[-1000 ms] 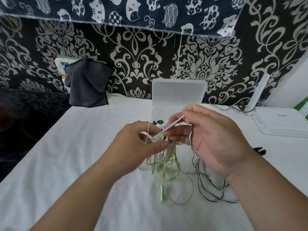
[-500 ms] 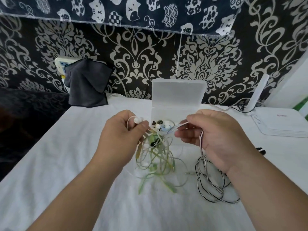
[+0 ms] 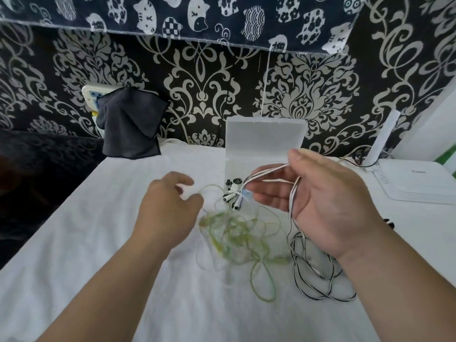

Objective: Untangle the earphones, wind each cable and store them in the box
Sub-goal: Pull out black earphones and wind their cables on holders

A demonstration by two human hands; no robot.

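Change: green earphones (image 3: pixel 237 233) are dropping free, 7 o'clock of striped earphones (image 3: pixel 270 168).
Hands: right hand (image 3: pixel 320 203) is gripping striped earphones; left hand (image 3: pixel 170 208) unclear.

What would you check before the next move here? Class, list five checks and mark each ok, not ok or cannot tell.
1. Box lid open: ok.
2. Right hand pinches the black-and-white cable: ok.
3. Green cable untangled: not ok, it lies heaped on the white cloth.
4. Earbuds separated: not ok, they bunch together by the box.
5. Left hand holds a cable: cannot tell, it is blurred.
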